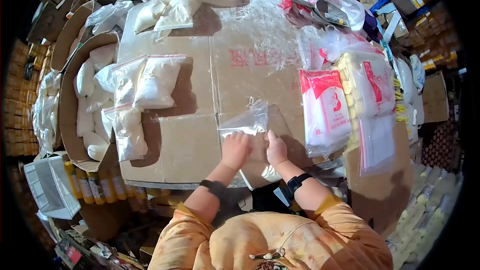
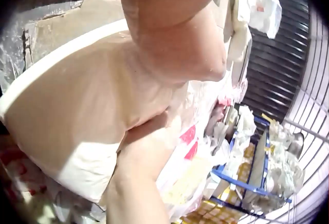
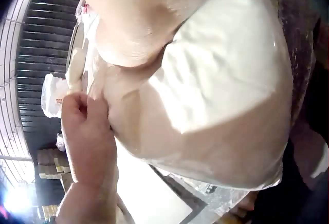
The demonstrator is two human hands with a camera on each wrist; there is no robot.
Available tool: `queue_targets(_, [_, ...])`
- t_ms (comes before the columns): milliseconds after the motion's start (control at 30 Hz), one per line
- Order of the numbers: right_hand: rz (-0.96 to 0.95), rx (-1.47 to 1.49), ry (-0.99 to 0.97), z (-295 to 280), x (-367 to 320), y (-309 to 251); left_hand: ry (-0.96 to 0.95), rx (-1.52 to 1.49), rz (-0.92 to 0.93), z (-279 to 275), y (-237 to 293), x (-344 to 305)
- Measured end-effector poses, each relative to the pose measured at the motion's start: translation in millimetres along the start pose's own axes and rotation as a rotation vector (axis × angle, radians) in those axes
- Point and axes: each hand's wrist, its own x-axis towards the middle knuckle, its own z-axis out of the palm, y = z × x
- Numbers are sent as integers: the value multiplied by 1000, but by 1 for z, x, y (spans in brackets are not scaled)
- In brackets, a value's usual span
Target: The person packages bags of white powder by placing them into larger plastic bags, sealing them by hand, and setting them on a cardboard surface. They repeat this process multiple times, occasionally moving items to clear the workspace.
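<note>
Between my two hands, at the near edge of the cardboard-covered table, is a clear plastic zip bag (image 1: 257, 171) filled with white powder. My left hand (image 1: 237, 150) grips the bag's upper part, its fingers curled in. Opposite it, my right hand (image 1: 276, 149) pinches the bag too, thumb pointing away from me. The full white body of the bag (image 3: 231, 80) bulges below both hands in the right wrist view. In the left wrist view, the left hand (image 2: 175, 39) covers part of the bag's top. Loose clear plastic (image 1: 255, 112) lies just beyond the fingers.
Filled powder bags (image 1: 157, 82) lie on the table's left, with others (image 1: 180, 7) at the back. A cardboard box (image 1: 70, 120) of white bags stands at the left edge. Packs of plastic bags (image 1: 327, 110) with pink print are stacked on the right. A white crate (image 1: 50, 187) stands lower left.
</note>
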Motion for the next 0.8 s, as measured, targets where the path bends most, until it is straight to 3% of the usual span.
queue_targets(33, [115,-154,-130,-1,0,3,32,1,-18,5,-4,-4])
queue_targets(233, [163,-169,-204,0,0,4,122,-67,-139,6,-21,-29])
queue_targets(333, [244,-197,-307,-6,2,-5,64,-166,-451,16,-27,-45])
queue_targets(467, [312,-221,-467,-9,4,-6,11,-122,-523,14,-27,-51])
queue_targets(567, [352,-183,-481,-2,-2,-2,89,-276,-675,18,-16,-63])
queue_targets(667, [335,143,-342,57,-26,62,162,-343,-807,26,-2,-62])
queue_targets(733, [586,568,-302,90,-33,90,158,-412,-850,28,-9,-57])
queue_targets(800, [797,723,-350,47,-6,16,177,-501,-856,18,-18,-42])
